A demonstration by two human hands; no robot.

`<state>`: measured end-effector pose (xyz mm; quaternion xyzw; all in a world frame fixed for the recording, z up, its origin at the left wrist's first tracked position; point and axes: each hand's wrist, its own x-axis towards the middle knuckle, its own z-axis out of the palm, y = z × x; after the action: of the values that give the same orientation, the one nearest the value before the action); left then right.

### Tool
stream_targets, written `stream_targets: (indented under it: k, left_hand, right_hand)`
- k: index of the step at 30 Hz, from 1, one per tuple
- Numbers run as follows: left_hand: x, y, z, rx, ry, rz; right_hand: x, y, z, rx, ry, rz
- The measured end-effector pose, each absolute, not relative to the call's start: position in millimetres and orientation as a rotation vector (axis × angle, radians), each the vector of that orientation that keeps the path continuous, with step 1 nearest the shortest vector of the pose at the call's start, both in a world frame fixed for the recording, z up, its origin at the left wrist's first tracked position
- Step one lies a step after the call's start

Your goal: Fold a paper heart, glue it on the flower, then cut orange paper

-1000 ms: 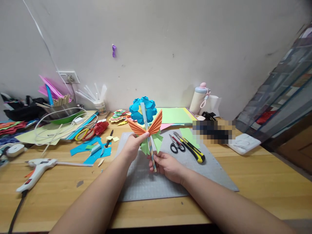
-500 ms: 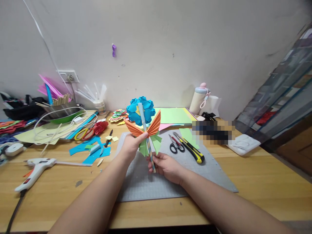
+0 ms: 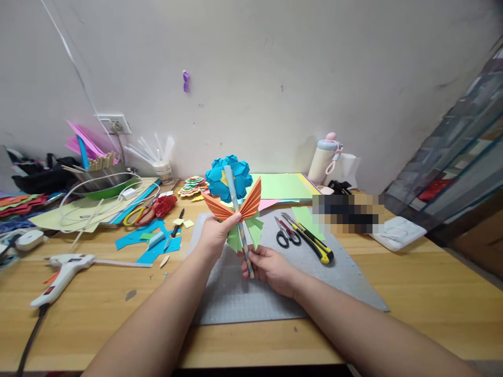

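A paper flower point(image 3: 240, 183) with a blue folded head is held up over the grey cutting mat point(image 3: 275, 309). Its rolled paper stem point(image 3: 231, 186) runs down the side facing me, light blue above and striped lower down. Pleated orange paper wings point(image 3: 253, 203) and light green paper leaves point(image 3: 255, 230) spread from the middle of the stem. My left hand point(image 3: 216, 238) is closed around that middle, thumb pressed on the orange paper. Lower down, my right hand point(image 3: 269, 267) pinches the stem near its bottom end. The fingers behind the stem are partly hidden.
Black scissors point(image 3: 288, 235) and a yellow-black utility knife point(image 3: 312, 241) lie on the mat's right part. At left are a white glue gun point(image 3: 65, 277), blue paper scraps point(image 3: 157, 243) and yellow-red scissors point(image 3: 139, 214). A bottle point(image 3: 324, 159) stands near the wall.
The whole view has shifted slightly, so everything sits a little further right. Both hands keep the same hold on the paper flower.
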<state>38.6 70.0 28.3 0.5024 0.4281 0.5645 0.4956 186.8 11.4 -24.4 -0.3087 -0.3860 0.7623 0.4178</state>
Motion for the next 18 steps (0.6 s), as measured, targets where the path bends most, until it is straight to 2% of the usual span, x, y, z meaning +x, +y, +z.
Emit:
stream_targets:
  k: [10, 18]
  left_hand:
    - [44, 66, 34, 1.302, 1.008, 1.412]
    - [41, 80, 24, 1.134, 1.016, 1.528]
  right_hand:
    - [193, 24, -27, -0.857, -0.926, 1.614]
    - [191, 17, -21, -0.73, -0.881, 1.827]
